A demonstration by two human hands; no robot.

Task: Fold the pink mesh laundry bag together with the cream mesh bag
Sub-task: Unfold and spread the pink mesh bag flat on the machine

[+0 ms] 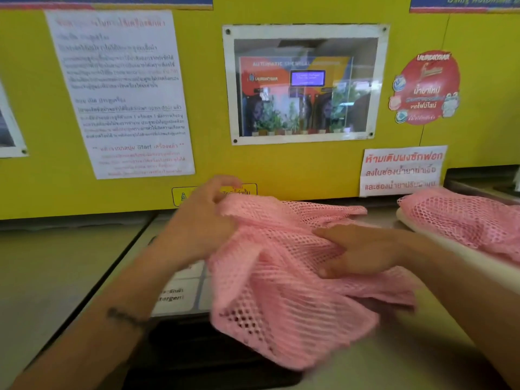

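A pink mesh laundry bag (284, 294) lies crumpled on the grey machine top (56, 271) in the middle of the view. My left hand (202, 220) pinches its upper left corner and lifts it slightly. My right hand (363, 254) rests across the middle of the bag with fingers closed on a fold of the mesh. At the right edge a cream mesh bag (439, 237) lies as a pale strip under a second piece of pink mesh (467, 220).
A yellow wall panel (281, 170) with paper notices and a framed picture stands right behind the work surface. A detergent drawer label (180, 291) and a dark recess (197, 353) sit below the pink bag at the machine's front.
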